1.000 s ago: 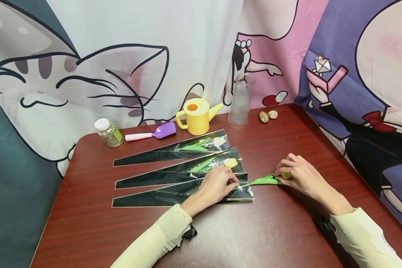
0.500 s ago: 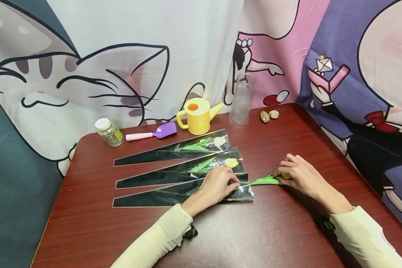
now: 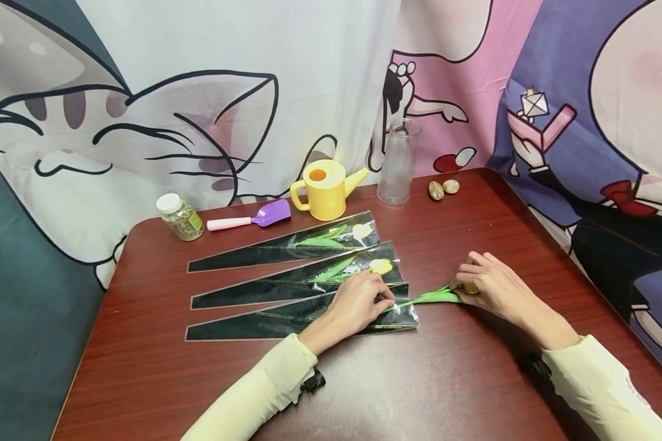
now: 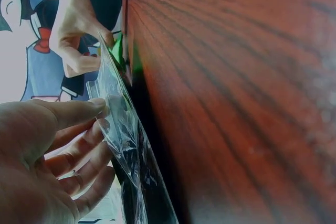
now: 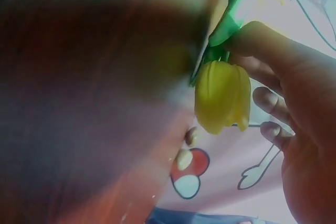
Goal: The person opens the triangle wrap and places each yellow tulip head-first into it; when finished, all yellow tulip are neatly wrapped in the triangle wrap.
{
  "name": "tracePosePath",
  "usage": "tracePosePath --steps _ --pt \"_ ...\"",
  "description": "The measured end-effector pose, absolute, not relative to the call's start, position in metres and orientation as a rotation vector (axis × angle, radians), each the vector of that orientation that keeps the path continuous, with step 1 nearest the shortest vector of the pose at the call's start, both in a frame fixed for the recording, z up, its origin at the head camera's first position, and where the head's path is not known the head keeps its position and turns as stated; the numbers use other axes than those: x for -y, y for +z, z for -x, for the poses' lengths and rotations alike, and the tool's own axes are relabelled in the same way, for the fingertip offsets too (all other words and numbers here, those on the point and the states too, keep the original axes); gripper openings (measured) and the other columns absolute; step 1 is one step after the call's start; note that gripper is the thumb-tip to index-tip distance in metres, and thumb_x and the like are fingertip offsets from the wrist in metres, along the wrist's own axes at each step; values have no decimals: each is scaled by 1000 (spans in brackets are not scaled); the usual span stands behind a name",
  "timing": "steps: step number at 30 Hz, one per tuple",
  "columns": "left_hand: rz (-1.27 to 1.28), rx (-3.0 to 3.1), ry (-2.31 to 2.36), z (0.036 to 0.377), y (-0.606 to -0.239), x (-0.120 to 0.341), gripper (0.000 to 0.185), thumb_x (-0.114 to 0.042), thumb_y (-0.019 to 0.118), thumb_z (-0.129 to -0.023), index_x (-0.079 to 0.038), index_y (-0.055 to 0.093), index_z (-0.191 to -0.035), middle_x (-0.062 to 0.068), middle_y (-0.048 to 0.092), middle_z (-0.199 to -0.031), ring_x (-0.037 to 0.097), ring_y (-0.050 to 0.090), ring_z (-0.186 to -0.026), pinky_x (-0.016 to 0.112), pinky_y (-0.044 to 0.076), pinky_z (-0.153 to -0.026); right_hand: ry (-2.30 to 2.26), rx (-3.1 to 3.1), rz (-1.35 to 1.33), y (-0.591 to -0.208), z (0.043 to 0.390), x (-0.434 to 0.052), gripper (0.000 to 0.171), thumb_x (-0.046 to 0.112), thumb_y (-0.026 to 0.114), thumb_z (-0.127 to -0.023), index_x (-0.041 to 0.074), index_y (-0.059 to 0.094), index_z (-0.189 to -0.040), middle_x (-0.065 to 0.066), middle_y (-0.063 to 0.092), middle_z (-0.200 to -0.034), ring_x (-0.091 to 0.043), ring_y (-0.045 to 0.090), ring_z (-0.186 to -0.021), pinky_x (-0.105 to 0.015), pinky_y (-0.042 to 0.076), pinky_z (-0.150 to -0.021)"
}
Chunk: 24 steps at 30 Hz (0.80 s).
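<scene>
My left hand [image 3: 358,303] pinches the mouth of the nearest flower sleeve [image 3: 228,327], a long tapered one with a dark back and clear front. In the left wrist view, thumb and fingertips hold the clear film [image 4: 123,124] raised. To the right, my right hand [image 3: 491,288] pinches an artificial yellow tulip by its green stem just under the bloom [image 5: 220,98], other fingers loosely bent. The tulip's leaves [image 3: 436,297] lie low over the table, and its stem end reaches left into the sleeve's mouth, partly hidden by my left hand.
Two more sleeves, each with a yellow tulip [image 3: 380,266] or pale tulip [image 3: 361,231], lie beyond. Along the back stand a jar [image 3: 182,219], purple shovel [image 3: 270,212], yellow watering can [image 3: 327,193], glass vase [image 3: 397,165] and two stones [image 3: 436,190]. Curtains hang behind the table.
</scene>
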<state>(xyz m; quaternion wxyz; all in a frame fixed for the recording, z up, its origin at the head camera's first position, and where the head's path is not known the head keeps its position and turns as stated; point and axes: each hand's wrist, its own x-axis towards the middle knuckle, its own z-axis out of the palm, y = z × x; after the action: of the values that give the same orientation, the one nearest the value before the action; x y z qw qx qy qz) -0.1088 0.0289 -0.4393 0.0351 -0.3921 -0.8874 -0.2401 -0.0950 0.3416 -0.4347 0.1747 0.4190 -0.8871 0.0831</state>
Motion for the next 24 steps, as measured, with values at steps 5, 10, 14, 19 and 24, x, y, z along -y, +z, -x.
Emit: tracePosePath --steps 5,10,14,19,24 --pt "1200 2702 -736 110 -437 -31 6 -29 77 -86 -25 79 -88 -13 63 -85 6 57 -83 24 46 -73 260 2507 -1207 -431 94 -329 19 14 81 -67 19 68 -81 7 57 -76 -19 42 -76 -34 32 -66" --pt "1198 2684 -730 108 -434 -33 5 -30 76 -86 -26 79 -89 -14 62 -84 5 53 -79 21 44 -69 312 2490 -1235 -432 93 -309 19 14 81 -67 18 66 -79 7 56 -75 -18 41 -76 -34 31 -65" --pt "1196 2694 -726 107 -433 -34 5 -30 76 -87 -26 79 -89 -14 61 -85 4 52 -79 20 43 -68 381 2483 -1257 -433 95 -295 17 15 81 -68 18 68 -79 9 58 -76 -16 43 -77 -33 32 -67" --pt "1197 2695 -745 106 -432 -35 5 -30 76 -87 -26 79 -89 -14 62 -86 4 53 -80 20 43 -68 497 2531 -1279 -434 97 -286 9 18 78 -76 22 71 -81 15 60 -80 -12 43 -79 -29 29 -70" --pt "1195 2696 -766 106 -431 -34 5 -29 76 -87 -25 79 -88 -14 61 -86 3 53 -81 19 43 -68 636 2570 -1239 -437 100 -283 14 17 82 -75 26 74 -83 23 61 -82 -5 42 -81 -27 28 -73"
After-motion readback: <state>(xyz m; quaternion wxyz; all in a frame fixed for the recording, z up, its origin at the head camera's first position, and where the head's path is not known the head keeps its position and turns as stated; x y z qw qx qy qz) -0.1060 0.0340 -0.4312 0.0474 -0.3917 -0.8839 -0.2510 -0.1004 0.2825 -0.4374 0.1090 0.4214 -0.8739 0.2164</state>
